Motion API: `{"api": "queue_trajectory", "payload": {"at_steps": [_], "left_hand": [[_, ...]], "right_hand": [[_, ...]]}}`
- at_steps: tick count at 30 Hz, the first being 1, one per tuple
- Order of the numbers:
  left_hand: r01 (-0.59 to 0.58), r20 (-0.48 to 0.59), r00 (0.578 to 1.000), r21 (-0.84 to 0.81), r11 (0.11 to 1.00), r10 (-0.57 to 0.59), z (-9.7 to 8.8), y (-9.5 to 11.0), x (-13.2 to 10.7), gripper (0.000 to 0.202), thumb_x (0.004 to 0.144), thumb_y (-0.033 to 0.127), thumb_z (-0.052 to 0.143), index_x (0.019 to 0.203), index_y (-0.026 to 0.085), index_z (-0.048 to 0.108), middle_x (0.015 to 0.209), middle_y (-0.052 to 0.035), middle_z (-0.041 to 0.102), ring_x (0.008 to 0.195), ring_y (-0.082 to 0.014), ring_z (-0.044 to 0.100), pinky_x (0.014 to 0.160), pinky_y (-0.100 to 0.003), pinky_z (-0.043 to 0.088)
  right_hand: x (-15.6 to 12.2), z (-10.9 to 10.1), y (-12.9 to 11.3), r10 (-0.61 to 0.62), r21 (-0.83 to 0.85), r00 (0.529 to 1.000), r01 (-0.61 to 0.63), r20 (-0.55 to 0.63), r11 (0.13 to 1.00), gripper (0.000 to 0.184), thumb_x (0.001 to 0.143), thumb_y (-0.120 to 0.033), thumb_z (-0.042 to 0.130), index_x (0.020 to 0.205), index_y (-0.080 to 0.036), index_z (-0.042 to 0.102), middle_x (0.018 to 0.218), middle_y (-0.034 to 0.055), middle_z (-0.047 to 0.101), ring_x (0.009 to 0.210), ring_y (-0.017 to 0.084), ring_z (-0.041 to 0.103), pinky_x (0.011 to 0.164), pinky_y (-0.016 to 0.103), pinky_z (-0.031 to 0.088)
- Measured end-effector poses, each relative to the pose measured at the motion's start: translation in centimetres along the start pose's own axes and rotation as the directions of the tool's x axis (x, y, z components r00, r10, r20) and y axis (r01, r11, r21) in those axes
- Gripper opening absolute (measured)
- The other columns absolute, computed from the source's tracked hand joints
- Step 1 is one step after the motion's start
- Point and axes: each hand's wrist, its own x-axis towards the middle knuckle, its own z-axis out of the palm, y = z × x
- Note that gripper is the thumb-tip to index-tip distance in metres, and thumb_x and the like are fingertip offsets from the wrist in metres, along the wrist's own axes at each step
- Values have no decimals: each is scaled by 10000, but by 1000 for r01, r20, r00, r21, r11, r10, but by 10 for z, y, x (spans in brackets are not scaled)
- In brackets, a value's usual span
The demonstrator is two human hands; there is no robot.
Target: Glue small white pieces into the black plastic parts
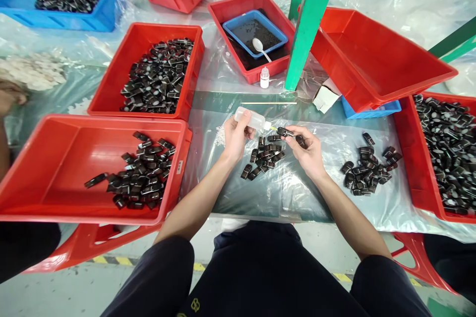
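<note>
**Left hand point(238, 134) grasps bottle point(252, 119), right hand point(307, 151) pinches part point(285, 132)**

Both forearms point(203, 185) slant inward across the near edge of the bench point(277, 203); holding them steady would probably keep the work neat. The left thumb and fingers close around the bottle, laid nearly flat with its tip point(273, 128) towards the right hand; a light, even squeeze should serve. The loose pile point(265, 156) lies on the bench, nearer that edge than the part. The part itself is held between right thumb and fingertips, with a second part point(300, 141) at those fingers. The tip sits at the part's end, contact unclear; best keep both aligned.
</note>
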Motion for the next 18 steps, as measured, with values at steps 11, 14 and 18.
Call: {"api": "queue_trajectory", "payload": {"at_steps": [11, 14, 18], "left_hand": [[-10, 4, 1000, -1, 1000, 10, 0, 1, -1, 617, 765, 771, 934, 751, 198, 707, 551, 56, 480, 461, -80, 454, 435, -236, 359], [0, -9, 1000, 2, 1000, 0, 0, 1, -1, 608, 785, 755, 934, 743, 203, 681, 549, 59, 480, 458, -79, 453, 435, -232, 361], [26, -24, 999, -22, 999, -27, 1, 3, -2, 579, 798, 705, 951, 742, 198, 677, 549, 72, 455, 448, -77, 454, 431, -229, 362]], "right_hand": [[0, -2, 4, -44, 1, 999, 44, 0, 999, 313, 978, -504, 863, 1196, -289, 799, 1012, 44, 773, 920, 236, 742, 721, 360, 570], [0, -2, 3, -39, -3, 999, 39, 3, 999, 296, 983, -485, 853, 1199, -291, 798, 1020, 44, 775, 927, 237, 741, 725, 363, 563], [0, -2, 3, -38, 3, 999, 38, 6, 999, 290, 979, -469, 848, 1198, -284, 799, 1024, 41, 775, 917, 230, 744, 729, 360, 556]]}}
